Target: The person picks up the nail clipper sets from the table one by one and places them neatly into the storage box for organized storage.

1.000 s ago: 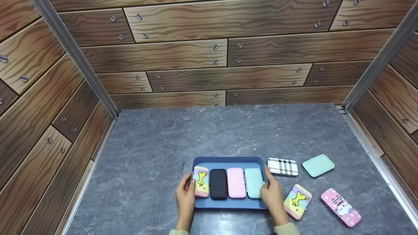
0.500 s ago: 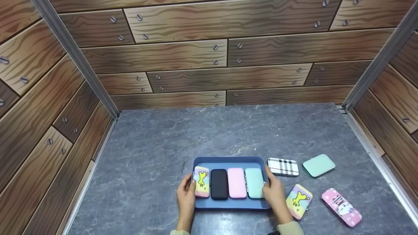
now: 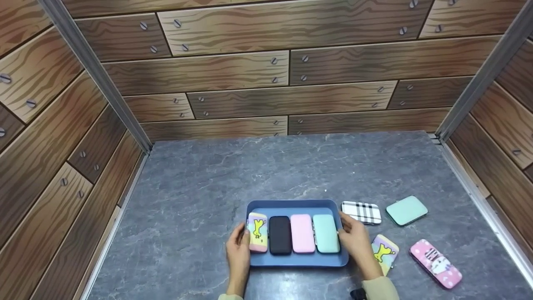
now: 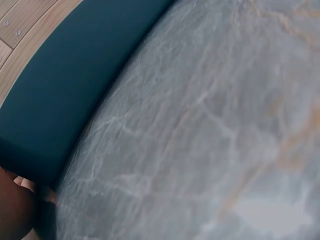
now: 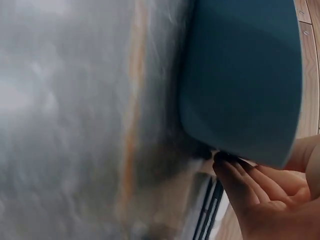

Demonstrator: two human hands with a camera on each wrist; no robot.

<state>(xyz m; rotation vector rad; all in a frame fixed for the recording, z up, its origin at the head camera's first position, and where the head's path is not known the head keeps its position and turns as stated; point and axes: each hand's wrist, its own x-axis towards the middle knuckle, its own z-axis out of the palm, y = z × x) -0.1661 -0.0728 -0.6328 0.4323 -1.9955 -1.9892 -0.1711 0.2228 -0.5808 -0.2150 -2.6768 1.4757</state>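
A blue tray [image 3: 297,203] lies on the table near its front edge. In a row inside it are small clasp cases: a giraffe-print case [image 3: 257,233], a black case [image 3: 280,235], a pink case [image 3: 302,233] and a mint case [image 3: 326,233]. My left hand [image 3: 238,254] grips the tray's left side, thumb at the rim, fingers outside. At the right side, my right hand [image 3: 357,241] has its fingertips close against the outer wall and its thumb beside the rim. The right wrist view shows its fingers [image 5: 250,182] fairly straight beside the tray's corner.
Right of the tray lie a plaid case [image 3: 361,213], another mint case [image 3: 407,211], a second giraffe-print case [image 3: 385,252] partly behind the right wrist, and a pink cartoon case [image 3: 436,263]. Wood-patterned walls [image 3: 233,71] enclose the grey marbled table [image 3: 200,179].
My right hand has drawn outward to the right, its thumb leaving the tray's inside and the forearm covering more of the giraffe-print case. The left hand and tray have barely moved.
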